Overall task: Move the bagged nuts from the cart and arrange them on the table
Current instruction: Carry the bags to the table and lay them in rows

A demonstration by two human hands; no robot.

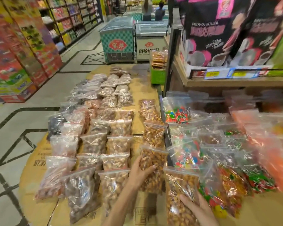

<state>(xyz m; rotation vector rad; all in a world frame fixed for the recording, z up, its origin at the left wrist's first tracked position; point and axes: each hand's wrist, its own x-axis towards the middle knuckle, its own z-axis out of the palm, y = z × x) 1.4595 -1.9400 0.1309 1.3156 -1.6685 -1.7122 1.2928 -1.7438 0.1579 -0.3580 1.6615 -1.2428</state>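
Clear zip-top bag of golden-brown nuts (152,158), lower centre of frame on cardboard-covered table (138,121), gripped by my left hand (140,172); right hand (194,204) fingers curl round second nut bag (180,190).

black package (207,30): "BROWN SUGAR" | white freezer (149,46): "肉多多"

Left hand (140,172) grips nut bag (152,158); right hand (197,207) holds second bag (178,193).
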